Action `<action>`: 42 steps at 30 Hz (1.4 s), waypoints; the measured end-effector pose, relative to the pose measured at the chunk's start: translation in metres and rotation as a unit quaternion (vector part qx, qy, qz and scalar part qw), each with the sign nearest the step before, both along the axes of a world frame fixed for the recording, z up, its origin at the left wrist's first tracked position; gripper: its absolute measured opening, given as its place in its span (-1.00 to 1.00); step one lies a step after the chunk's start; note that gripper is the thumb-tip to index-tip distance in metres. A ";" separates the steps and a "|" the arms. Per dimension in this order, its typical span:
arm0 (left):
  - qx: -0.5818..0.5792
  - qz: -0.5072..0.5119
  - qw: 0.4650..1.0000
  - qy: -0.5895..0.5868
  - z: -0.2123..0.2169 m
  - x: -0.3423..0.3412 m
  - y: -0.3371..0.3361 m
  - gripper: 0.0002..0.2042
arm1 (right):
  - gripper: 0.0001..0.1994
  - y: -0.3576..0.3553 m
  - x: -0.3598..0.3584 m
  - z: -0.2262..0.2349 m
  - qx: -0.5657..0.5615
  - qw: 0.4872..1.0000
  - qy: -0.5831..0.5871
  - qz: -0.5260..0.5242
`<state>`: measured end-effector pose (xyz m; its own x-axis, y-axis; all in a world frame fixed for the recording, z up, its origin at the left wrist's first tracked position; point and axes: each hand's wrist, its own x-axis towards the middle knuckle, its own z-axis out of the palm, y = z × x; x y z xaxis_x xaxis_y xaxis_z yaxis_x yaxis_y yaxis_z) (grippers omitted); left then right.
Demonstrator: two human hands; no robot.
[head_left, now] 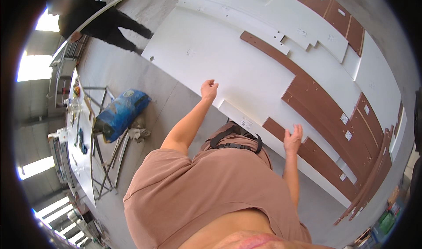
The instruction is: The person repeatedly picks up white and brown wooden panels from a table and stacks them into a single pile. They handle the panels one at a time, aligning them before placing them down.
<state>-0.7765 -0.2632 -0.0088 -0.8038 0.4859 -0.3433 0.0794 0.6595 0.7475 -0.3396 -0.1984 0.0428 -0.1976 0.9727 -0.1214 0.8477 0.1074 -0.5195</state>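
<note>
My left hand [209, 90] is over the near edge of a large white panel [193, 58], its fingers curled together and nothing visible in them. My right hand [293, 139] has its fingers apart and holds nothing; it is over a narrow brown board [323, 163] near the panel's front edge. Between my hands, close to my waist, lies a short white strip [239, 116] with a label. A long brown board [314, 91] with labels lies across the white panel beyond my right hand.
More white boards [303, 34] and brown boards [329, 9] are stacked at the far side. A person in dark clothes [99, 18] carries a long, curved-looking pale strip [94, 18] at upper left. A blue sack [123, 113] and a worktable [81, 139] stand to my left.
</note>
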 end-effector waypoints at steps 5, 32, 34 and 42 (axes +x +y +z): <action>0.034 0.003 0.999 -0.028 -0.010 -0.042 -0.010 -0.61 | -0.53 -0.015 -0.065 0.001 -0.026 0.999 0.021 0.030; 0.059 0.277 0.947 -0.152 0.008 -0.086 -0.126 -0.75 | -0.59 -0.001 -0.154 0.012 -0.017 0.979 0.123 0.162; 0.055 0.277 0.947 -0.155 0.006 -0.078 -0.132 -0.75 | -0.59 -0.001 -0.148 0.012 -0.026 0.979 0.133 0.149; 0.047 0.249 0.951 -0.179 0.000 -0.061 -0.123 -0.76 | -0.59 -0.002 -0.136 0.008 -0.066 0.979 0.144 0.129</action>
